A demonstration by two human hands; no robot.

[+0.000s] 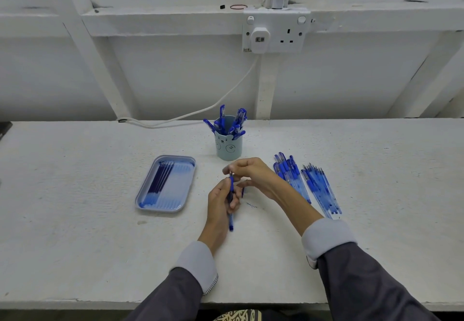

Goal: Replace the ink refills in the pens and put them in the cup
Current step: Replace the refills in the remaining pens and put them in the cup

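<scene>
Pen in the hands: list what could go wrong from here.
1. The left hand and right hand both grip the pen; the small blue part under the right fingers could drop and roll.
2. The cup is crowded with leaning pens; adding another may knock one out.
3. The right forearm may brush the loose pens.

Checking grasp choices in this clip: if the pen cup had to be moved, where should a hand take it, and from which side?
Probably round the bare lower wall of the cup, coming in level from the near side. It stands upright, and the pens fan out over its rim, so a grip from above would likely knock them.
</scene>
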